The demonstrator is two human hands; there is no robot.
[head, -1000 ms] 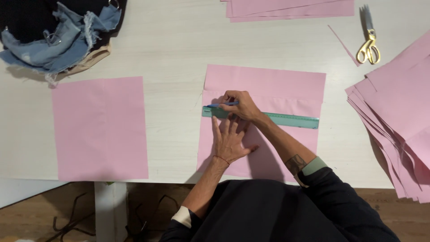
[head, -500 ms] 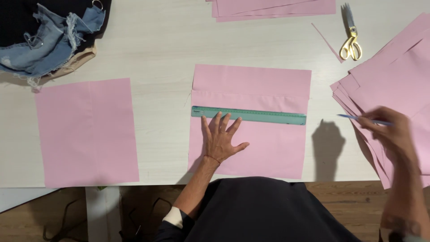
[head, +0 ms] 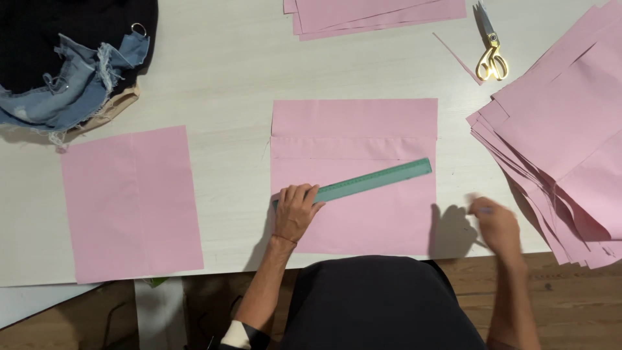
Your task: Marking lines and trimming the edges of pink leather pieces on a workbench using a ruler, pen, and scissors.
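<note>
- Head camera showed one long green plastic ruler (head: 363,181) lying tilted across the middle pink fabric rectangle (head: 363,214), its right end raised toward the far side.
- One left hand (head: 296,210) pressed on the ruler's left end, fingers curled over it, gripping only the ruler.
- One right hand (head: 495,223) hovered blurred at the table's near edge, right of that fabric; how far its fingers were closed, and whether they held something, could not be told.
- One separate pink fabric rectangle (head: 129,204) lay well to the left on the pale wooden table (head: 220,84).
- Two stacks of pink pieces: one at the far edge (head: 376,13), one fanned at the right (head: 564,123).
- One pair of yellow-handled scissors (head: 491,55) lay between those stacks.
- One heap of denim and dark cloth (head: 71,71) sat far left.
</note>
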